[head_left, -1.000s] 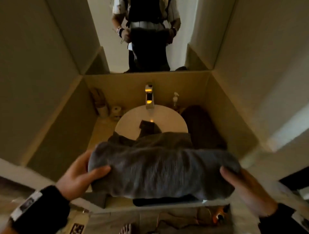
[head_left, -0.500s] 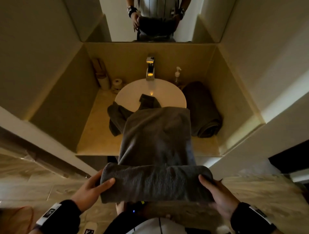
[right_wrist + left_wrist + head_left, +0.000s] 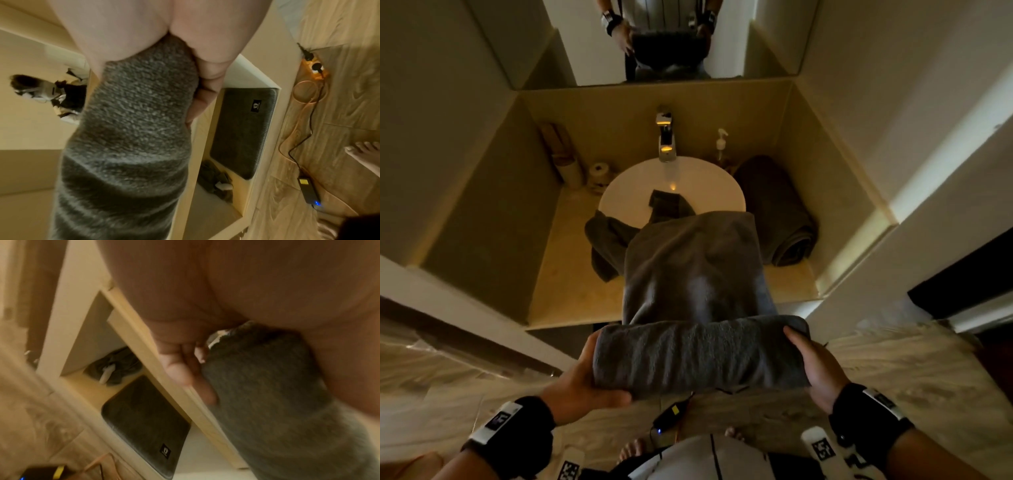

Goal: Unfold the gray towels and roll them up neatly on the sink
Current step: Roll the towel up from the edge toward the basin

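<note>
A gray towel (image 3: 698, 356) is partly rolled at its near end, and its flat length (image 3: 693, 270) stretches over the counter edge to the white basin (image 3: 688, 178). My left hand (image 3: 585, 373) grips the roll's left end, thumb underneath. My right hand (image 3: 815, 363) grips the right end. The wrist views show the same towel (image 3: 277, 402) (image 3: 131, 129) held close under each palm. A second gray towel (image 3: 606, 240) lies crumpled at the basin's left. A rolled dark towel (image 3: 780, 212) rests on the counter to the right.
The faucet (image 3: 665, 137) and a soap dispenser (image 3: 721, 140) stand behind the basin, toilet paper rolls (image 3: 599, 171) at the back left. Walls close the counter (image 3: 565, 274) on both sides. A dark mat (image 3: 242, 129) lies below, a charger and cable (image 3: 308, 191) on the floor.
Both hands drew the rolled end back toward my body and lower, off the counter edge. The towel's flat part has stretched out over the basin. My grip stays the same.
</note>
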`<action>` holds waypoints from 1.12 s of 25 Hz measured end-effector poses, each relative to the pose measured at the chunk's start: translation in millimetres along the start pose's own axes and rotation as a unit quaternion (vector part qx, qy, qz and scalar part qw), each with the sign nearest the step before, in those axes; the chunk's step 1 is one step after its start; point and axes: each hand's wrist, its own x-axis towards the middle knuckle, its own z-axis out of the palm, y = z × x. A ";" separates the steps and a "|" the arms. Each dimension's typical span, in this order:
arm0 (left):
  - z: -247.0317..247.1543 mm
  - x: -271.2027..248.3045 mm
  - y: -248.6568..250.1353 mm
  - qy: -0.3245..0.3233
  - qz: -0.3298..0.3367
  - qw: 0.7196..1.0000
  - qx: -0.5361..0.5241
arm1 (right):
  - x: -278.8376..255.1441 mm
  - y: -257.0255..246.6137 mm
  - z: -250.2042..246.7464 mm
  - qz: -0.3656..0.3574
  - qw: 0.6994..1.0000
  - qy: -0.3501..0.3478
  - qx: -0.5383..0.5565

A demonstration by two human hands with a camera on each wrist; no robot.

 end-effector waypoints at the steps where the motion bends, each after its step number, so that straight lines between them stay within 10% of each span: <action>1: -4.2 0.0 5.3 -0.014 0.003 1.000 0.015 | 2.1 0.8 0.4 -0.006 1.000 0.012 -0.008; 6: -16.6 6.6 8.0 0.015 -0.001 1.000 -0.005 | 17.4 6.8 -1.0 -0.129 0.986 0.032 -0.100; 10: -12.9 6.8 5.4 0.081 -0.054 0.993 -0.074 | 17.1 -5.1 -8.5 -0.191 0.967 -0.109 -0.126; 16: -15.9 5.3 5.1 0.121 -0.124 0.982 -0.072 | 21.4 -20.8 -24.3 -0.218 0.874 -0.216 -0.376; 22: -4.3 13.9 12.3 0.141 -0.073 0.986 -0.042 | 33.2 -22.5 -17.9 -0.181 0.933 -0.152 -0.273; 28: -12.2 19.2 8.3 0.068 -0.007 0.993 0.098 | 50.0 -31.1 -21.5 -0.210 0.928 -0.126 -0.281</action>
